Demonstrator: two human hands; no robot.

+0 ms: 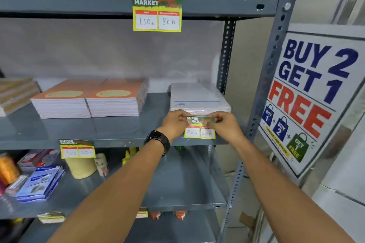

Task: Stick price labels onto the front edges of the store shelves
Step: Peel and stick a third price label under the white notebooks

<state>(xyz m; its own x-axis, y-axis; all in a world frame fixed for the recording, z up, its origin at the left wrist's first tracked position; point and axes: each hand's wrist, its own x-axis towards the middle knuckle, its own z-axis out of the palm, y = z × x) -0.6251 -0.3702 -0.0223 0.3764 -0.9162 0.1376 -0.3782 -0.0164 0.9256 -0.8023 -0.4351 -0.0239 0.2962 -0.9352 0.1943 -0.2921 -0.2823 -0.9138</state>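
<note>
A green and yellow price label (199, 132) reading "SUPER MARKET" sits at the front edge of the middle grey shelf (110, 143), below a stack of white paper (198, 97). My left hand (174, 123) pinches its top left corner and my right hand (222, 124) pinches its top right corner. A black watch is on my left wrist. A second label (77, 149) hangs on the same shelf edge further left. A third label (157, 12) hangs from the upper shelf edge (217, 7).
Orange-covered notebook stacks (88, 98) lie on the middle shelf. The lower shelf holds blue packets (41, 182), a tape roll (81, 165) and small bottles. A "BUY 2 GET 1 FREE" poster (308, 94) hangs right of the perforated steel upright (264, 92).
</note>
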